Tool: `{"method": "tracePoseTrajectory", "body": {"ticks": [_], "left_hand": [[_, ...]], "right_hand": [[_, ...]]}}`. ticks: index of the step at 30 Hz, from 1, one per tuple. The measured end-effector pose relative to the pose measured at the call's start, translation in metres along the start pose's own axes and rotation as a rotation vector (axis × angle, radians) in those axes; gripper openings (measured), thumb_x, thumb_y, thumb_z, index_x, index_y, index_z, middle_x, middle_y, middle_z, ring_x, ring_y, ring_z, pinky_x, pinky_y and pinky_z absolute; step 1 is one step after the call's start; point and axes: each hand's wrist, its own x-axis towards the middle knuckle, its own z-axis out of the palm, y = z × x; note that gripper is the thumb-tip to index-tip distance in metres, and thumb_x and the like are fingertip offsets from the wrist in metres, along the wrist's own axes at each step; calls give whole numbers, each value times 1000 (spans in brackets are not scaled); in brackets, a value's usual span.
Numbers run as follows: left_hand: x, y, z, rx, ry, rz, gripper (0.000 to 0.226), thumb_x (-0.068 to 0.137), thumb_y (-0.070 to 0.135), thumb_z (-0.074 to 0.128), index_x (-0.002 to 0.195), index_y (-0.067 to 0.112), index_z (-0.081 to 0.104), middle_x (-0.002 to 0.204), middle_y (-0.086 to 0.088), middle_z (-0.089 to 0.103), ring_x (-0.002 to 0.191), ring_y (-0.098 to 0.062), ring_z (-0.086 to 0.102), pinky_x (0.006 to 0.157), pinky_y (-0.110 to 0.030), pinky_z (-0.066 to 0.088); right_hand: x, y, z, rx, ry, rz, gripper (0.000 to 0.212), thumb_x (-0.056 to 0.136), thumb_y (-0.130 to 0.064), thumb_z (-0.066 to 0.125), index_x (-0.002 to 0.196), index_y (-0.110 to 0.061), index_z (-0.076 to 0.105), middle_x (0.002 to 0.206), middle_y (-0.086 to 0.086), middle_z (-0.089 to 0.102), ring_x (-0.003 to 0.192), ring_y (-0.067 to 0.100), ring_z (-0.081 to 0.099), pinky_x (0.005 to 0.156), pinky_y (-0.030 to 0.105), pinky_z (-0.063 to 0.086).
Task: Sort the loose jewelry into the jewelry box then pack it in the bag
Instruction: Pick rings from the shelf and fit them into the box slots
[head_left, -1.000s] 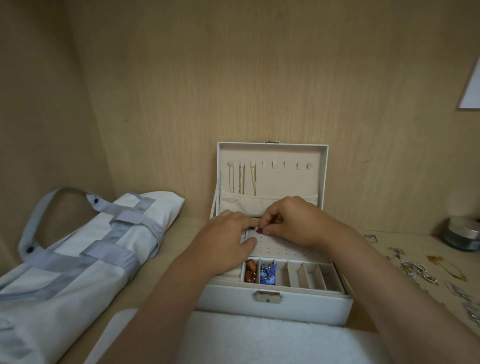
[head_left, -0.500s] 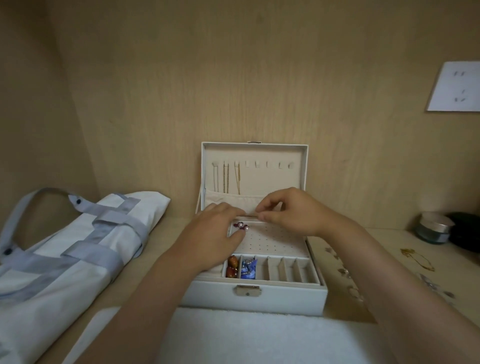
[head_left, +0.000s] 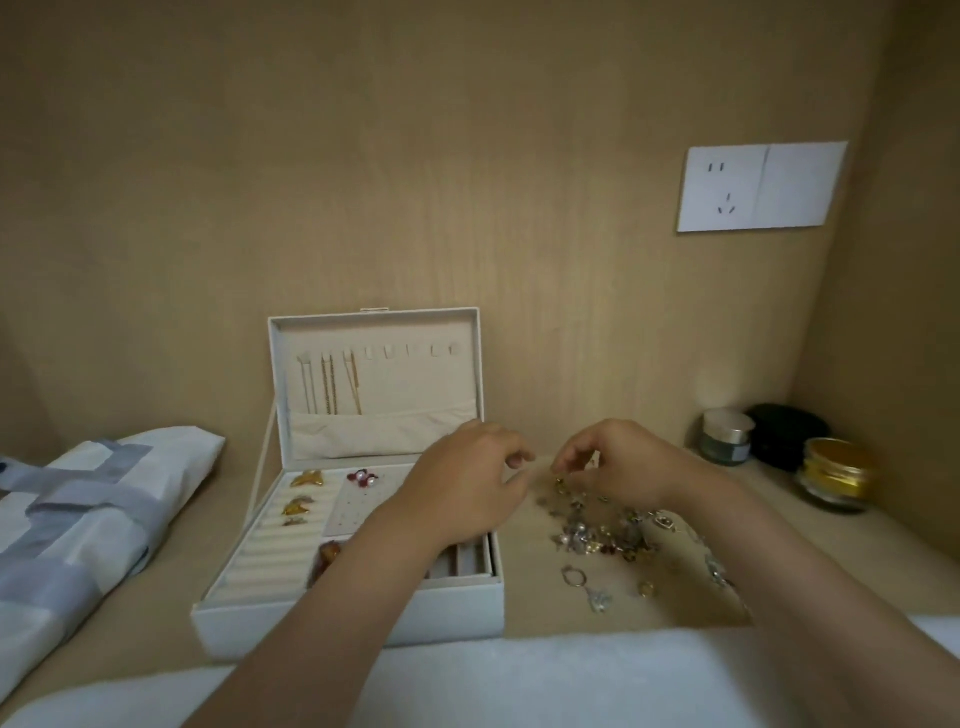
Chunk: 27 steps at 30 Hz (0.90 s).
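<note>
The white jewelry box (head_left: 291, 618) stands open, its lid upright with chains hung inside. Gold pieces rest on its ring rolls, and a red and pearl earring pair (head_left: 362, 477) sits on the dotted earring pad. Loose jewelry (head_left: 602, 530) is scattered on the shelf to the box's right. My left hand (head_left: 462, 488) hovers over the box's right edge with fingers loosely curled and nothing in it. My right hand (head_left: 618, 467) is over the far end of the pile, its fingertips pinched on a small piece (head_left: 558, 480). The white and grey bag (head_left: 78, 525) lies at the left.
Three small jars (head_left: 727, 436) stand in the back right corner, one with a gold lid (head_left: 836, 473). A wall socket (head_left: 758, 187) is on the back panel. A white towel (head_left: 519, 680) covers the near edge. Wooden walls close in on the left, back and right.
Both hands left the earring pad and moved right to the loose pile. The red and pearl earrings stay on the pad. The view has swung to the right.
</note>
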Motion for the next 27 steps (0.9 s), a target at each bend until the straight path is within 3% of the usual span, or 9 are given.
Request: {"method": "tracePoseTrajectory", "body": {"ticks": [5, 10, 13, 17, 20, 27], "left_hand": [[15, 6, 16, 110, -93, 2, 22, 92, 36, 58, 110, 28, 69, 109, 6, 64, 109, -15, 53, 92, -32, 45], [13, -2, 23, 16, -62, -31, 18, 91, 36, 62, 105, 31, 71, 103, 10, 64, 102, -10, 55, 91, -31, 45], [10, -3, 26, -40, -33, -31, 15, 91, 35, 63, 103, 31, 71, 100, 14, 64, 97, -7, 54, 92, -30, 44], [8, -5, 26, -84, 39, -64, 22, 89, 38, 66, 110, 32, 67, 94, 22, 62, 94, -2, 52, 86, -25, 42], [9, -3, 23, -172, 101, -112, 23, 86, 41, 71, 108, 34, 66, 94, 23, 64, 93, 2, 57, 82, -24, 47], [13, -4, 19, -394, 267, -205, 12, 82, 29, 78, 88, 29, 68, 79, 14, 68, 75, 0, 62, 74, -29, 55]], "right_hand": [[4, -2, 12, -20, -68, 7, 9, 83, -30, 77, 91, -32, 80, 85, -19, 74, 81, -4, 66, 82, 22, 55], [12, 1, 20, -88, -111, -7, 11, 83, -28, 77, 93, -30, 81, 92, -18, 76, 84, -3, 66, 85, 27, 56], [14, 5, 24, -58, -98, -17, 5, 84, -27, 76, 87, -29, 80, 82, -18, 75, 80, -2, 67, 83, 31, 57], [14, 6, 17, 254, 26, 3, 8, 90, -16, 72, 86, -17, 79, 72, -15, 71, 63, -8, 61, 65, 17, 48], [9, 0, 11, 611, 71, 61, 9, 93, -16, 70, 95, -9, 76, 62, -11, 67, 49, 1, 54, 46, 18, 39], [12, -11, 19, 921, 32, 128, 16, 91, -18, 71, 104, -9, 75, 94, 6, 78, 56, 9, 56, 48, 21, 34]]}}
